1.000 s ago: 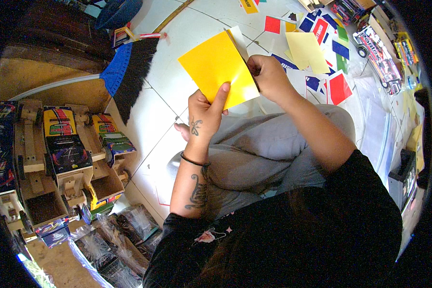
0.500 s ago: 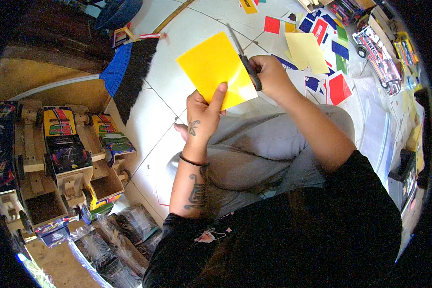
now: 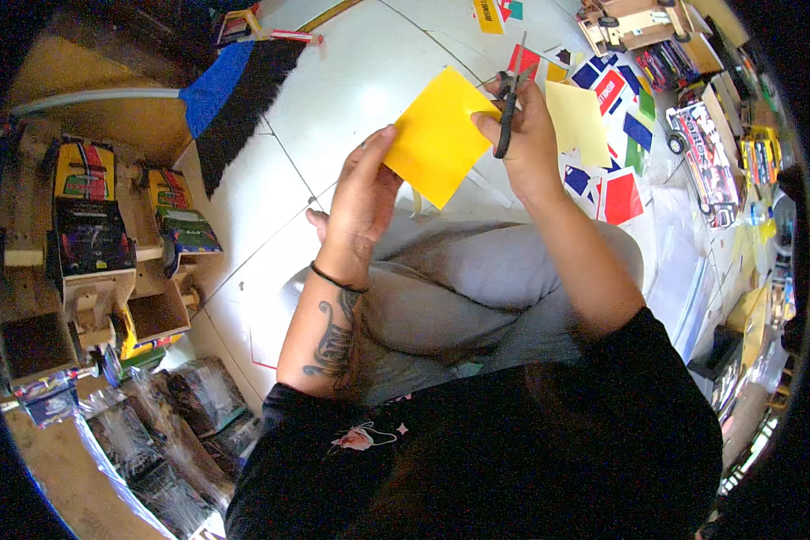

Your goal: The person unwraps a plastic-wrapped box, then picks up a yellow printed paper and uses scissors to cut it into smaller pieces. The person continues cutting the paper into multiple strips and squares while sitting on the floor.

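A yellow sheet [image 3: 443, 135], roughly square, is held up over my crossed legs. My left hand [image 3: 366, 184] grips its left corner between thumb and fingers. Black-handled scissors [image 3: 507, 115] sit in my right hand [image 3: 528, 144], blades pointing up and slightly parted, away from the paper. The right thumb also touches the sheet's right edge. A thin pale strip [image 3: 416, 200] shows just below the sheet.
Cut paper pieces [image 3: 616, 117] in red, blue and green lie on the tiled floor at right, with a cream sheet [image 3: 578, 124]. A toy truck [image 3: 704, 157] stands beyond. At left are wooden toy trucks [image 3: 90, 207], a black-bristled broom [image 3: 247, 103] and plastic-wrapped packs [image 3: 166, 432].
The scissors have come away from the sheet's upper right edge and point more upright. The sheet has moved right and turned, and the left hand now grips its left corner.
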